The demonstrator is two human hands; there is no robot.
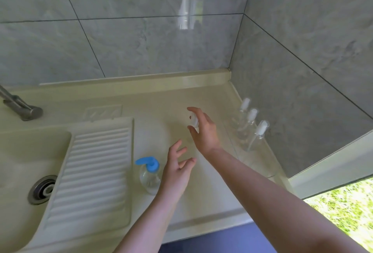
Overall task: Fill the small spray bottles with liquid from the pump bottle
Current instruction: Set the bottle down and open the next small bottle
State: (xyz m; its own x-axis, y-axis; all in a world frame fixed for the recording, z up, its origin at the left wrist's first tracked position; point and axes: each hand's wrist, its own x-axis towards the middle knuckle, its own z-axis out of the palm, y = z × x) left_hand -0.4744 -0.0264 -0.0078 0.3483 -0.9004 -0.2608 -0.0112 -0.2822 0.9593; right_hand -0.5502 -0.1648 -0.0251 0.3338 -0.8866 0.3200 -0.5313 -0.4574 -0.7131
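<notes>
A clear pump bottle (149, 178) with a blue pump head stands on the cream counter (153, 99), beside the ribbed drainboard. My left hand (177, 166) hovers just right of it, fingers spread and holding nothing. Farther back, my right hand (203, 129) curls around the white top of a small clear spray bottle (192, 120). Its thumb and index finger lie either side of the cap, still apart; the bottle's body is hidden behind the palm. Three more small spray bottles (252, 119) with white tops stand in a row along the right wall.
A sink (24, 158) with a metal drain (42, 189) takes up the left, with a ribbed drainboard (94, 172) next to it. A metal tap (20, 107) sits at the back left. Tiled walls close the back and right. The counter's front edge runs near the bottom.
</notes>
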